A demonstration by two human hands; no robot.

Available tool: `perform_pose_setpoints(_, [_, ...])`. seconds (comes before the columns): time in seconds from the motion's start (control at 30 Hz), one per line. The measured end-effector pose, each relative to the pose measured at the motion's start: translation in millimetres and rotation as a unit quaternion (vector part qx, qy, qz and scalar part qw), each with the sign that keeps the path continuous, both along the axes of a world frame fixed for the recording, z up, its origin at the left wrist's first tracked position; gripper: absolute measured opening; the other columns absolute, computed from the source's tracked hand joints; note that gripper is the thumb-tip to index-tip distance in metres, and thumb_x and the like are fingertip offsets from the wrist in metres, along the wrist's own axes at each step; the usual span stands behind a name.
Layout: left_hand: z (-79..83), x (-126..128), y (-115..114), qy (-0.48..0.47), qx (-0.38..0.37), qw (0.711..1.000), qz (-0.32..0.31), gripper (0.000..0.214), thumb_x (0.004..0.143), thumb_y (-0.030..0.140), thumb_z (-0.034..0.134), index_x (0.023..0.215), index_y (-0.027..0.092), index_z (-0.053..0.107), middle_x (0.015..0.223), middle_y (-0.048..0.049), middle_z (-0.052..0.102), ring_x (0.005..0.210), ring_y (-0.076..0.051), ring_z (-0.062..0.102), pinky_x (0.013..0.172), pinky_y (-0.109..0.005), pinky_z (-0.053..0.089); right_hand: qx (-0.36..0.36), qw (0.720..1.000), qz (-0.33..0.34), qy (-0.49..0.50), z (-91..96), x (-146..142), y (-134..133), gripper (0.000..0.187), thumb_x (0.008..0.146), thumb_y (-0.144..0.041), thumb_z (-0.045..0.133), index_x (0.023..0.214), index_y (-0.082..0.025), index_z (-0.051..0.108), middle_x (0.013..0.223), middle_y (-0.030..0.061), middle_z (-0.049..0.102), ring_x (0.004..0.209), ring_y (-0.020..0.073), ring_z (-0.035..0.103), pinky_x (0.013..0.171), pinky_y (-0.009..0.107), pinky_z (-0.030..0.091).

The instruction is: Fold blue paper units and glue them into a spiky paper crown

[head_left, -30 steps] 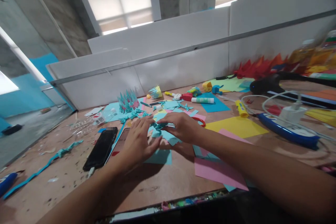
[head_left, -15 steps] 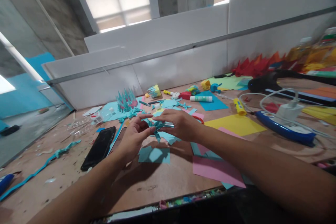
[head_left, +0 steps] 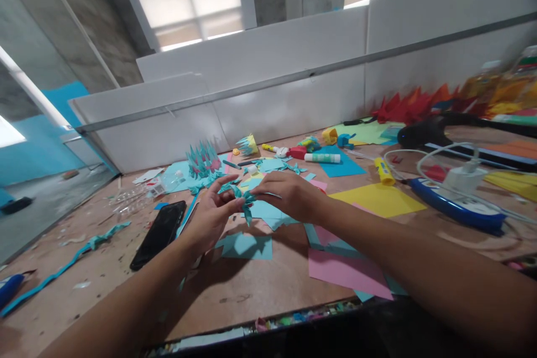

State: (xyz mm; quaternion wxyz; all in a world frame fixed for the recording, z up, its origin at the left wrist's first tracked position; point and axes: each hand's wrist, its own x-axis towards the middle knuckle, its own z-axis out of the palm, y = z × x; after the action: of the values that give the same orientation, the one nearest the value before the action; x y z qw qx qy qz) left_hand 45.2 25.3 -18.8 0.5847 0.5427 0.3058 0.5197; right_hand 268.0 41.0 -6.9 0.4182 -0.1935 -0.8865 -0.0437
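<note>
A teal folded-paper flower (head_left: 246,207) with pointed petals is held above the table. My left hand (head_left: 212,215) pinches it from the left, thumb in front and fingers curled behind. From the right, my right hand (head_left: 289,196) has its fingertips pressed together at the flower's edge; the exact grip is partly hidden. Below the hands lies a teal paper sheet (head_left: 247,247), partly in shadow. A cluster of spiky teal paper pieces (head_left: 202,159) stands beyond my left hand.
A black phone (head_left: 159,235) lies left of my left forearm. Glue sticks, including a white one (head_left: 322,158), yellow paper (head_left: 377,199) and pink paper (head_left: 350,273) lie to the right. A blue power strip (head_left: 457,204) with cables sits farther right. A white partition (head_left: 289,95) borders the back.
The shiny blade and most of the red handle seen by my right hand have gone from sight. My right fingertips now meet the flower. A small teal scrap appears by my left forearm.
</note>
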Motion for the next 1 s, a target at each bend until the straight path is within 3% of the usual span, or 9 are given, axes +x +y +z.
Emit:
perform_pose_setpoints(0.1, [-0.3,1.7,-1.2,-0.002,0.001,1.000,-0.006,0.056,0.075,0.022,0.084,0.125,0.024,0.059,0.080,0.0046,0.061,0.077,-0.011,0.063,0.076,-0.026,0.050,0.062,0.997,-0.030,-0.045,1.2,-0.2,-0.8,0.022,0.102,-0.021,0.053,0.096,-0.015,0.073,0.084,0.0086,0.069,0.080,0.0199,0.064,0.074,0.034,0.052])
perform_pose_setpoints(0.17, [-0.6,2.6,-1.6,-0.001,0.012,1.000,-0.013,0.048,0.076,0.023,0.083,0.119,0.023,0.062,0.080,0.0038,0.062,0.080,-0.013,0.064,0.077,-0.028,0.051,0.059,0.997,-0.035,-0.040,1.2,-1.6,-1.2,0.021,0.101,-0.019,0.053,0.094,-0.016,0.072,0.084,0.0080,0.069,0.081,0.0199,0.063,0.076,0.034,0.051])
perform_pose_setpoints(0.33, [1.0,1.3,-0.8,0.007,0.023,1.000,-0.017,0.039,0.078,0.025,0.082,0.113,0.023,0.065,0.075,0.0044,0.060,0.075,-0.011,0.061,0.070,-0.024,0.049,-0.120,0.988,0.058,0.077,-5.1,-6.8,0.7,0.011,0.095,-0.016,0.064,0.103,-0.017,0.071,0.093,0.0061,0.073,0.086,0.0173,0.068,0.079,0.031,0.054])
perform_pose_setpoints(0.4, [1.2,0.7,-0.2,0.010,0.020,1.000,-0.017,0.039,0.078,0.025,0.082,0.114,0.023,0.065,0.076,0.0044,0.060,0.074,-0.011,0.061,0.069,-0.023,0.048,-0.147,0.982,0.083,0.080,-7.5,-7.7,2.0,0.012,0.094,-0.016,0.066,0.104,-0.017,0.072,0.091,0.0056,0.074,0.083,0.0164,0.069,0.077,0.030,0.055])
perform_pose_setpoints(0.63, [-10.3,-0.3,2.7,0.025,0.017,1.000,-0.008,0.035,0.078,0.027,0.082,0.107,0.023,0.063,0.086,0.0008,0.065,0.085,-0.017,0.066,0.081,-0.033,0.053,-0.026,0.999,-0.031,-0.023,-6.9,-4.6,3.4,0.015,0.098,-0.015,0.059,0.101,-0.014,0.073,0.092,0.0096,0.069,0.087,0.0211,0.064,0.078,0.034,0.051])
perform_pose_setpoints(0.83, [-10.0,0.2,1.5,0.030,0.003,1.000,-0.001,0.052,0.076,0.023,0.085,0.121,0.024,0.060,0.073,0.0057,0.059,0.076,-0.013,0.065,0.074,-0.027,0.050,0.055,0.995,-0.074,-0.026,-7.9,-7.4,-0.6,0.015,0.099,-0.024,0.059,0.092,-0.018,0.070,0.091,0.0069,0.067,0.086,0.0211,0.059,0.081,0.036,0.048])
perform_pose_setpoints(1.0, [-3.3,1.5,-0.5,-0.023,-0.012,0.999,-0.026,0.056,0.074,0.019,0.085,0.124,0.023,0.060,0.076,0.0055,0.059,0.076,-0.011,0.064,0.075,-0.024,0.049,0.086,0.995,-0.042,-0.011,-2.7,-3.0,-0.9,0.010,0.099,-0.024,0.060,0.095,-0.017,0.066,0.104,0.0097,0.069,0.095,0.0219,0.061,0.085,0.037,0.050])
